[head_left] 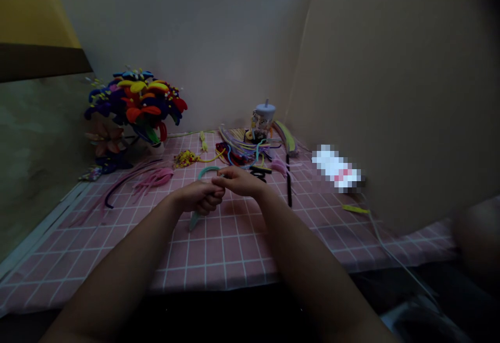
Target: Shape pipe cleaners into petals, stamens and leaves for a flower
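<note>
The left hand (198, 198) and right hand (239, 181) close their grips on a curved pale-teal chenille stem (207, 172), apparently clamped though dimness hides the fingers, above a pink checked counter (211, 254). It should handle light and bendable; hold mid-length.

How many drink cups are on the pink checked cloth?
1. A cup with a lilac lid and straw stands at the far end of the pink checked cloth, behind the pipe cleaners. Another could hide behind the big flowers.
</note>
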Tool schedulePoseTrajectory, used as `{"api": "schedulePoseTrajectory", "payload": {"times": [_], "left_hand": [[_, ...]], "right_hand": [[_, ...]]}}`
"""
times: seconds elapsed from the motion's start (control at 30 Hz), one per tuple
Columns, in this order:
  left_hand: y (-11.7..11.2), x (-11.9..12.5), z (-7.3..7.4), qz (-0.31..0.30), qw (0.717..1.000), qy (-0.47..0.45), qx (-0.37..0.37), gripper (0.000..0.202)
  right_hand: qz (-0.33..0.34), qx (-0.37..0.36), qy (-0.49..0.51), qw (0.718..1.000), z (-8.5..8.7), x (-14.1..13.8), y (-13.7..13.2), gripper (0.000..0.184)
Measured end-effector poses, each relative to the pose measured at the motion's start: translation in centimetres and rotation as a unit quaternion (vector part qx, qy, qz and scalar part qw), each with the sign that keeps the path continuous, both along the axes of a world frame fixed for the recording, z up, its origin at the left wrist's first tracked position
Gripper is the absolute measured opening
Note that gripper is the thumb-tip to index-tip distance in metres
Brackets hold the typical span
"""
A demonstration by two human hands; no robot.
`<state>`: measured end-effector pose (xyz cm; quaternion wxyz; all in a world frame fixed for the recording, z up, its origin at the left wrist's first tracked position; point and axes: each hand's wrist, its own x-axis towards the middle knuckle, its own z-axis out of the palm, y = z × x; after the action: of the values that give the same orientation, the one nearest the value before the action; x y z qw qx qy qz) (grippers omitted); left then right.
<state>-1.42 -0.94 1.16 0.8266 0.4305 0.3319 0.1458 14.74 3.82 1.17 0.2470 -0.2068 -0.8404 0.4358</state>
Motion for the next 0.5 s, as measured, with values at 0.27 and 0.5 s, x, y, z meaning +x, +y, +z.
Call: {"api": "schedulePoseTrajectory", "payload": {"times": [0.27, 0.5], "left_hand": [[0.1, 0.1, -0.4, 0.085, 0.991, -0.004, 0.104, 0.022], [-0.2, 1.0, -0.2, 0.186, 0.965, 0.044, 0.180, 0.025]], "right_hand": [[-0.008, -0.074, 0.019, 0.997, 0.2, 0.6, 0.3, 0.035], [-0.095, -0.116, 0.060, 0.987, 0.1, 0.5, 0.5, 0.036]]}}
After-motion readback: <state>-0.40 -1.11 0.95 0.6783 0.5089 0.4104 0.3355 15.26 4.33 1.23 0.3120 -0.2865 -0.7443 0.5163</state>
